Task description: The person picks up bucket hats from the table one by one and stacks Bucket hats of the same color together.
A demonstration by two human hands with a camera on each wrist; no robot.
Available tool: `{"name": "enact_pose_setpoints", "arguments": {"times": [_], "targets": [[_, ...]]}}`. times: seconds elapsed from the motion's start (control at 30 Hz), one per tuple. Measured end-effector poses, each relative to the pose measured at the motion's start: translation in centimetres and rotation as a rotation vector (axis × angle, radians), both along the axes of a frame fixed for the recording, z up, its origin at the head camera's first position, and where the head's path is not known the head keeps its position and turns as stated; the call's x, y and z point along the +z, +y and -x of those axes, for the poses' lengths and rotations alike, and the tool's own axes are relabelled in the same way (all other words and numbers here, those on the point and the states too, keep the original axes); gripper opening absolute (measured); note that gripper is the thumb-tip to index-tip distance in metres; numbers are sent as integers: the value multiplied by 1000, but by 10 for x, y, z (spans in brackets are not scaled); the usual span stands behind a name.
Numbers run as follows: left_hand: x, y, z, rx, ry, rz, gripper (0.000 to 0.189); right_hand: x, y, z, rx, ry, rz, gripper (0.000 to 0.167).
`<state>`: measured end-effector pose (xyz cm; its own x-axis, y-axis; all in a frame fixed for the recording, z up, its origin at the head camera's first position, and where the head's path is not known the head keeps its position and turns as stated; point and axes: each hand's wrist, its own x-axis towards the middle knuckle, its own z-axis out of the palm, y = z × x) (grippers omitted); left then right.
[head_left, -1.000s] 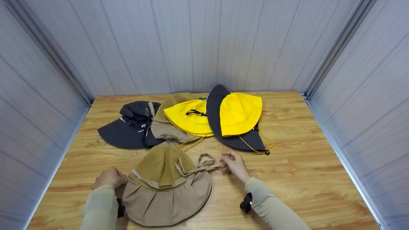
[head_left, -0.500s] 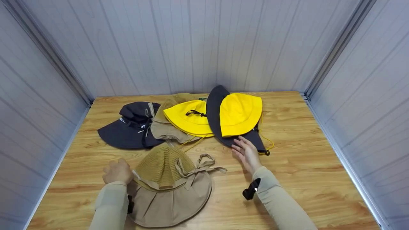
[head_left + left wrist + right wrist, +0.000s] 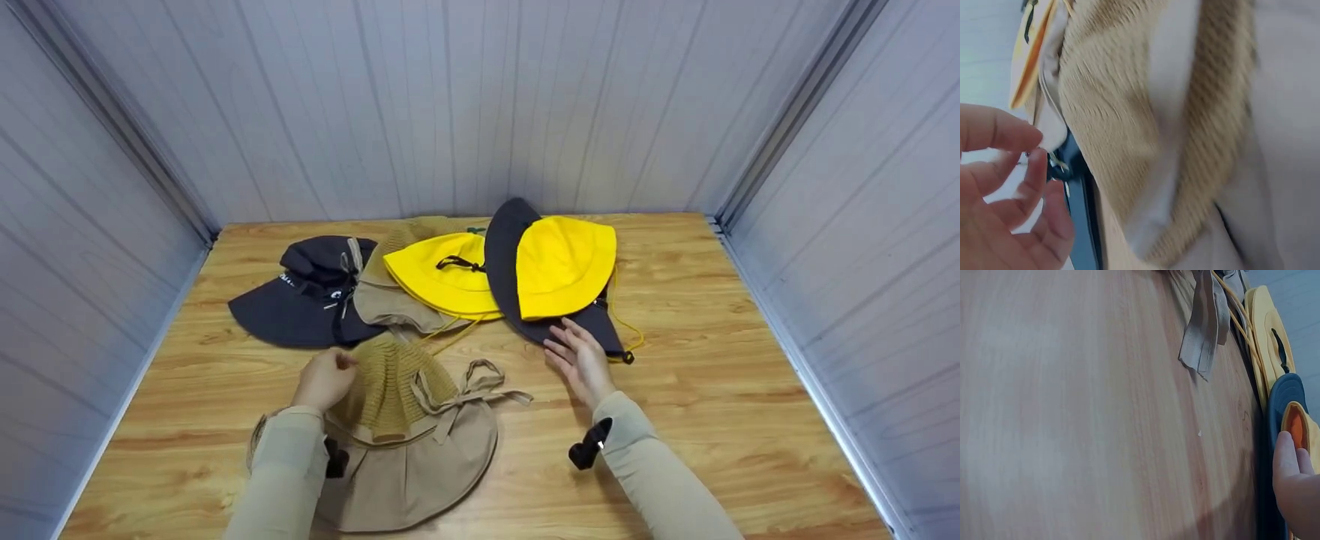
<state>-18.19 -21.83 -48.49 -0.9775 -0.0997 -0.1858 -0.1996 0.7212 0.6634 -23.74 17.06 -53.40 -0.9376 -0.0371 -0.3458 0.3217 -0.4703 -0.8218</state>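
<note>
A tan sun hat (image 3: 394, 386) with a knitted crown, pleated brim and ribbon bow (image 3: 469, 390) lies nearest the person. My left hand (image 3: 326, 379) is over the left side of its crown. In the left wrist view the fingers (image 3: 1053, 219) curl loosely and hold nothing. My right hand (image 3: 581, 360), fingers extended, is at the lower edge of a yellow bucket hat (image 3: 566, 266) resting on a dark wide-brimmed hat (image 3: 504, 262). The right wrist view has its fingertips at the yellow hat's rim (image 3: 1292, 410); whether they press on it, I cannot tell. The left forearm hides part of the tan brim.
Behind, a dark hat (image 3: 300, 307), another tan hat (image 3: 409, 311) and a second yellow hat (image 3: 442, 277) overlap in a row. A yellow cord (image 3: 634, 334) with a dark toggle trails at right. Pale panel walls (image 3: 480, 112) enclose the wooden table (image 3: 712, 390).
My right hand has let go of the ribbon end and moved away to the dark and yellow hats. My left hand has left the tan hat's left edge and moved forward and right over its crown.
</note>
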Motion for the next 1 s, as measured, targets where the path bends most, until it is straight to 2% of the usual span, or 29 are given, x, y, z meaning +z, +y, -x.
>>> {"name": "enact_pose_setpoints", "arguments": {"times": [0.13,0.27,0.47,0.57,0.67,0.8,1.0], "targets": [[1,18,8,11,53,-158,29,-1,1,2,-6,6,24,49],[1,38,18,40,56,-362,35,0,3,5,-14,-3,74,51],[-1,79,32,126,-26,-682,40,2,4,13,-28,-57,189,52],[-3,104,39,129,-71,-807,42,4,4,18,-40,-92,238,52],[-6,130,47,98,-118,-892,44,7,3,24,-46,-126,267,52],[-9,162,57,58,-187,-963,45,9,2,29,-42,-149,249,53],[-7,192,66,28,-275,-1037,46,10,2,33,-67,-157,202,51]]}}
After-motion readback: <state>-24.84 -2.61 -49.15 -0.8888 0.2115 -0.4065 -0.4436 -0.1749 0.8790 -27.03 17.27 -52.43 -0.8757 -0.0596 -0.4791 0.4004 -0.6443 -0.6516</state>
